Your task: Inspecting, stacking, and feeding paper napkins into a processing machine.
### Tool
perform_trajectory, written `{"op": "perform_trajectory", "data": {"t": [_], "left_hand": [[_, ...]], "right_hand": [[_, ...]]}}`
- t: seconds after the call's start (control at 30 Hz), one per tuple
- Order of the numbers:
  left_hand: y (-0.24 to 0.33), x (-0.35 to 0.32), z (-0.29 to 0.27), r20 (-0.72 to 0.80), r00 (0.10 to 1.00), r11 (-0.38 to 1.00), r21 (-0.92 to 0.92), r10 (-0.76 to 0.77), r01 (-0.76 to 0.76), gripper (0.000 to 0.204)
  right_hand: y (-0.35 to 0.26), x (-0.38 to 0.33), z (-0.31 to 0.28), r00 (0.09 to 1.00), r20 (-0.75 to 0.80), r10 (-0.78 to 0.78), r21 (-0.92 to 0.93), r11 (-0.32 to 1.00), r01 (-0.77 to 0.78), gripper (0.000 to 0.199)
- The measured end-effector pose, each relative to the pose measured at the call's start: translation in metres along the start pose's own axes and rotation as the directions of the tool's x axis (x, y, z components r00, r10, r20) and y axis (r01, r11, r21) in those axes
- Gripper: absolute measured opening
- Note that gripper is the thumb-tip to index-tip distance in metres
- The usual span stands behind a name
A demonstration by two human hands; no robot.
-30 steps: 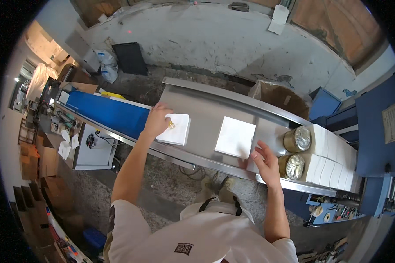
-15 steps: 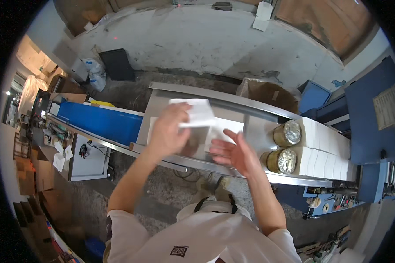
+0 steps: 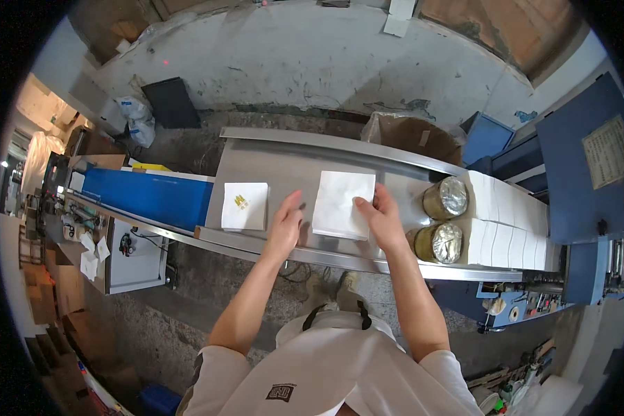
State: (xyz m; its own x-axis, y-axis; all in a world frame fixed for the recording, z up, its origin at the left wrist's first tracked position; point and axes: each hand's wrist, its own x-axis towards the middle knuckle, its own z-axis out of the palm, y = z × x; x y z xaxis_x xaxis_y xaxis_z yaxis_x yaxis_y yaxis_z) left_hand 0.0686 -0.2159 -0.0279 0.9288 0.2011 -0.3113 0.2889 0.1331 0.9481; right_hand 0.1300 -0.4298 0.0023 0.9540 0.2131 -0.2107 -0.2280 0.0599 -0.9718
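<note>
A square stack of white paper napkins (image 3: 341, 201) lies on the steel table (image 3: 291, 161) in front of me. My right hand (image 3: 381, 216) grips its right edge, with the thumb on top and the fingers along the side. To the left of that stack, my left hand (image 3: 286, 225) is held apart from it, its fingers loosely bent and holding nothing. A second white napkin stack (image 3: 255, 216), with a gold print on its top, sits farther left, near the blue belt.
Two foil-topped cylinders (image 3: 440, 243) stand right of the stack, against long rows of white napkins (image 3: 503, 239). A blue conveyor belt (image 3: 142, 197) runs off left. Blue machinery (image 3: 586, 159) rises at the right. Behind the table's raised metal rim stands a lined cardboard box (image 3: 419, 135).
The white napkins that my left hand held raised are now down on the stack. The left hand has let go and lowered; the right hand has moved onto the stack's right edge.
</note>
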Motion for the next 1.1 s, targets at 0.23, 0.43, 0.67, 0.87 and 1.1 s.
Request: {"op": "perform_trajectory", "data": {"t": [0.23, 0.43, 0.67, 0.87, 1.1], "left_hand": [[-0.014, 0.013, 0.018, 0.002, 1.0, 0.997, -0.078, -0.024, 0.024, 0.058], [-0.006, 0.013, 0.027, 0.055, 0.998, 0.999, -0.048, -0.008, 0.01, 0.063], [0.007, 0.017, 0.034, 0.05, 0.999, 0.999, 0.036, 0.012, -0.014, 0.066], [-0.012, 0.037, 0.027, 0.104, 0.994, 0.997, 0.081, 0.01, -0.018, 0.075], [-0.011, 0.04, 0.038, 0.152, 0.988, 0.998, 0.057, -0.007, -0.002, 0.086]], "right_hand": [[0.0, -0.006, -0.003, 0.998, 0.03, 0.06, 0.02, 0.998, -0.061, 0.033], [0.004, -0.002, -0.003, 1.0, 0.0, 0.029, 0.056, 0.998, -0.029, 0.035], [-0.002, -0.013, -0.013, 0.984, -0.05, -0.171, -0.412, 0.901, 0.136, 0.044], [-0.027, 0.019, -0.013, 0.862, 0.069, -0.502, -0.804, 0.484, 0.346, 0.051], [-0.014, 0.052, -0.012, 0.958, 0.259, -0.121, -0.793, 0.54, 0.282, 0.062]]}}
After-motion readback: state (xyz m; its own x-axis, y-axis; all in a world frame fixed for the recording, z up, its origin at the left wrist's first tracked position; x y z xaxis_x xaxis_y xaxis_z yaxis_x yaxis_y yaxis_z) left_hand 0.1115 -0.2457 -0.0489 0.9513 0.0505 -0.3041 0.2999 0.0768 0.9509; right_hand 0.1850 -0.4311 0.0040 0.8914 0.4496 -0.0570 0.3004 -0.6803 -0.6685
